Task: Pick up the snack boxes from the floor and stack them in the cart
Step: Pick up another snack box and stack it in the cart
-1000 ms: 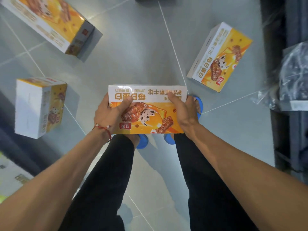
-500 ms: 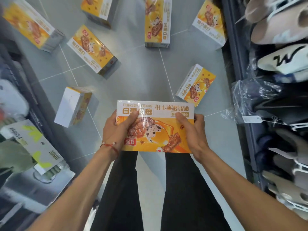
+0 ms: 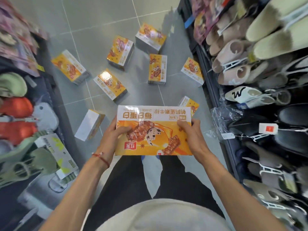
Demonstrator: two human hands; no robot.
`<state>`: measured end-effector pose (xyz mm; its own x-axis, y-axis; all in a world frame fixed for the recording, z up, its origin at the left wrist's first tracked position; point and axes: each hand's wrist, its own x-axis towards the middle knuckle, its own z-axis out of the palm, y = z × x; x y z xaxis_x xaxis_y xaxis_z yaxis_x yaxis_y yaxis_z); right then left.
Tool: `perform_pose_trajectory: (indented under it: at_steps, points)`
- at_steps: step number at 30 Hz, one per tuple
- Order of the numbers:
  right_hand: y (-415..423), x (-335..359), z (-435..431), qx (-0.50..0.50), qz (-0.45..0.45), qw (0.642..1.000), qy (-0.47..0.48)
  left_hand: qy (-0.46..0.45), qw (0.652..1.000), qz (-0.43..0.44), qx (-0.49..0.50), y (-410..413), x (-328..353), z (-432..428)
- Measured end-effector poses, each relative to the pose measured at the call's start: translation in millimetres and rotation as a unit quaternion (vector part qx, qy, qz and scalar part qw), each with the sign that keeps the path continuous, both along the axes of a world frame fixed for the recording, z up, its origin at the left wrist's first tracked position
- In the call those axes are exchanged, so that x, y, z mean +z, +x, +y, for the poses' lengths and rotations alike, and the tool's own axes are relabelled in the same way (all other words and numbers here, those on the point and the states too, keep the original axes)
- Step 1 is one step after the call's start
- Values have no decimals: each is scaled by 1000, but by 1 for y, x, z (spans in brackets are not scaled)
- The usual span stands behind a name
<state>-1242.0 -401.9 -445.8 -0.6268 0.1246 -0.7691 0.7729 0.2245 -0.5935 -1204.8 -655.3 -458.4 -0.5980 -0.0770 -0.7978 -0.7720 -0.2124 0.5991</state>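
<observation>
Left hand [image 3: 115, 137] and right hand [image 3: 191, 137] curl round the ends of one glossy orange-and-white cardboard snack box [image 3: 154, 130], held clear of the grey tiled floor [image 3: 100, 17], where perhaps eight more boxes [image 3: 110, 84] lie scattered; no cart shows, so most remains

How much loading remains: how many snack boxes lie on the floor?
8 snack boxes: far left, centre-left, upper middle, farthest, centre, far right, white-faced lower left, one part-hidden behind the held box. More may hide.

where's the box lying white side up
Head view: the white-topped snack box lies on the floor, just left of the left hand gripping the held box.
</observation>
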Motion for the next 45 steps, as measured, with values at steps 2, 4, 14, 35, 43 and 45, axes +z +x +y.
perform_pose_trajectory:
  at_steps: [2, 4, 14, 35, 43, 45]
  points:
    - [1, 18, -11, 0, 15, 1000, -18, -10, 1000, 16, 10, 1, 20, -13]
    - [2, 34, -21, -5, 19, 999, -41, -9, 999, 31, 18, 3, 38, -23]
    - [-8, 73, -33, 76, 57, 981, -171, 14, 994, 80, 75, 36, 90, -47]
    - [29, 78, 40, 324, -102, 912, -230, 23, 847, 123, 516, 217, 125, 161]
    - [125, 93, 15, 499, -100, 830, -227, -51, 756, 138, 637, 338, 128, 224]
    - [154, 96, 14, 545, -94, 802, -226, -60, 738, 134, 659, 373, 127, 245]
